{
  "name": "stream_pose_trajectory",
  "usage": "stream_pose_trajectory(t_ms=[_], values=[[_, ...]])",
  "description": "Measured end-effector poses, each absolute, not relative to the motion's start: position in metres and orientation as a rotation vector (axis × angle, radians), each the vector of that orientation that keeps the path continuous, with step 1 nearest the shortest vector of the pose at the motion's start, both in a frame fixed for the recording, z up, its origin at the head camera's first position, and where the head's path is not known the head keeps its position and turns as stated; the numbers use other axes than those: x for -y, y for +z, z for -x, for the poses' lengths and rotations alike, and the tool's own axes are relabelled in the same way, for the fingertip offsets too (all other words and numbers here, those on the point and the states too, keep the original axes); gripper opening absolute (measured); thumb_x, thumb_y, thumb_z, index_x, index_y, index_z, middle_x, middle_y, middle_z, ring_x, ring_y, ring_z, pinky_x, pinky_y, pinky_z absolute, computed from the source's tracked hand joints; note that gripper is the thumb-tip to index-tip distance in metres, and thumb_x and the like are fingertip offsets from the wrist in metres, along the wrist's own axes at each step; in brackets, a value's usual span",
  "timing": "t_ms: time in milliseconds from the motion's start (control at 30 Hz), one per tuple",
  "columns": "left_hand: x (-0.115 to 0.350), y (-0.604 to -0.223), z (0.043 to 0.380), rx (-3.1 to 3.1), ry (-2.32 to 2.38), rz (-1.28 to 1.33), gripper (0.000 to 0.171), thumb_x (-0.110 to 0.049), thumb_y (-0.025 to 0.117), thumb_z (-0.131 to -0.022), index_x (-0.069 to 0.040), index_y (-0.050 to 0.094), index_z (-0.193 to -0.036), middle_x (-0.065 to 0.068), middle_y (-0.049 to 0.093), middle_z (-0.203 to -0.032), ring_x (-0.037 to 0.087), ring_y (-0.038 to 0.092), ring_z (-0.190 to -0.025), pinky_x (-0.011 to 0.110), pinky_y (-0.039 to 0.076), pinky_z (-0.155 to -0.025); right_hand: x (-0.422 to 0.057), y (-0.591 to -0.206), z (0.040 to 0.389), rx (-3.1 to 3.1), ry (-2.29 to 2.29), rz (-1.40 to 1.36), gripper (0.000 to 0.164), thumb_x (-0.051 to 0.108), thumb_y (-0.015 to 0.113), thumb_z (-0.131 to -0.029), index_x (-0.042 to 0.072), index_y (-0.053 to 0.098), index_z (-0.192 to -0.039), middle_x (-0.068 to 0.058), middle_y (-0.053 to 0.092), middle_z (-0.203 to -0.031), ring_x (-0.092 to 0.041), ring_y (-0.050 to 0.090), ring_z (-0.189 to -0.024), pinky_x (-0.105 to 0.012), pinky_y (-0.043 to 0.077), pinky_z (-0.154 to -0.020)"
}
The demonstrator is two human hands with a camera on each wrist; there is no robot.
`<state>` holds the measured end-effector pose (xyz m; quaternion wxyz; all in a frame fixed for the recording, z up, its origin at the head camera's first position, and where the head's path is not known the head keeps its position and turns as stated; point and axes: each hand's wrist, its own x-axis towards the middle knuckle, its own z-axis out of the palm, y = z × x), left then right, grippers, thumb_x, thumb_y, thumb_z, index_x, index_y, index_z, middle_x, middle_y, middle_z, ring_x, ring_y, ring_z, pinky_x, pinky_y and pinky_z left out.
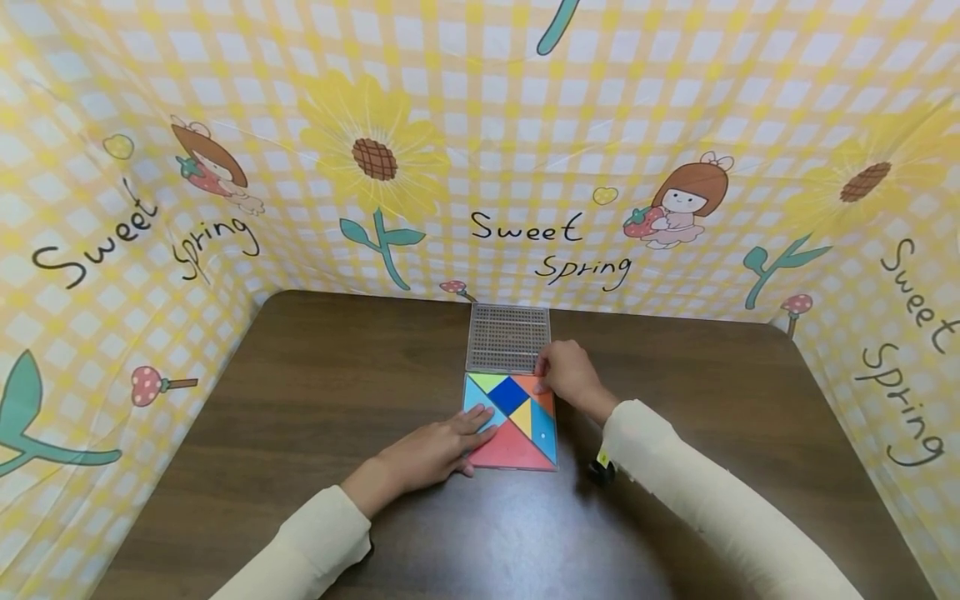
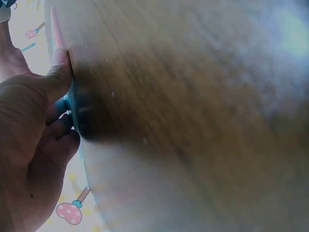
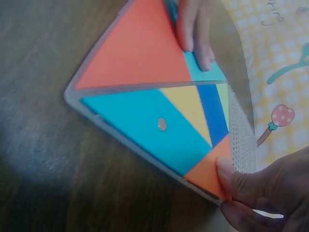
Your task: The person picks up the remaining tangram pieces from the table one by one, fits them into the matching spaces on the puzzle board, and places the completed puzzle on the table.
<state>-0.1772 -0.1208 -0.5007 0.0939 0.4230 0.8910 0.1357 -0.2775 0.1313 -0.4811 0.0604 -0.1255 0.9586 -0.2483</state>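
A square tangram case (image 3: 72,96) lies on the table with its grid-lined lid (image 1: 510,337) folded out behind it. My left hand (image 1: 442,446) rests its outstretched fingers on the light blue triangle (image 1: 476,397) and red triangle (image 1: 510,447), its thumb at the case's near edge. At the far right corner, my right hand (image 1: 572,373) pinches the orange triangle (image 3: 205,169), thumb on top and fingers by the rim. A dark gap shows along this triangle's outer edge. Between the hands are a dark blue square (image 1: 509,396), yellow triangle (image 3: 188,108), blue parallelogram (image 3: 137,116) and light green piece (image 1: 487,382).
The dark wooden table (image 1: 337,358) extends around the case. Yellow checked cloth (image 1: 480,125) with printed flowers and lettering stands along its back and both sides, close behind the lid. A small dark item with a yellow tag (image 1: 603,457) shows under the right sleeve.
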Motion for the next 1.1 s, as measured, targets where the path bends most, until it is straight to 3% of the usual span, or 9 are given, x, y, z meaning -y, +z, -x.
stream_pose_trajectory(t_ms=[533,833,1100], values=[[0.124,-0.503,0.182,-2.656,0.388,-1.281,0.062,-0.035,0.060,-0.094,-0.013,0.038,-0.148,0.010,0.026,-0.158,0.026,0.029,-0.144,0.039,0.044,-0.105,-0.123,-0.487,0.270,-3.013,-0.682,0.442,0.017,0.010,0.081,-0.076,0.013,0.069,-0.065,0.002,0.065,-0.065,-0.012,0.056,-0.059,-0.024,0.051,-0.052],[0.125,-0.501,0.188,-2.682,0.244,-1.372,0.062,-0.041,0.061,-0.092,-0.014,0.044,-0.145,0.010,0.035,-0.154,0.023,0.034,-0.142,0.033,0.047,-0.101,-0.120,-0.493,0.270,-3.037,-0.623,0.460,0.014,0.011,0.082,-0.076,0.013,0.070,-0.067,0.002,0.066,-0.069,-0.013,0.058,-0.062,-0.027,0.053,-0.055],[0.127,-0.499,0.194,-2.699,0.177,-1.451,0.061,-0.045,0.062,-0.091,-0.011,0.050,-0.141,0.009,0.045,-0.148,0.022,0.041,-0.139,0.036,0.045,-0.105,-0.117,-0.493,0.272,-2.998,-0.593,0.464,0.014,0.014,0.082,-0.076,0.013,0.069,-0.070,0.001,0.063,-0.071,-0.013,0.056,-0.063,-0.028,0.054,-0.057]])
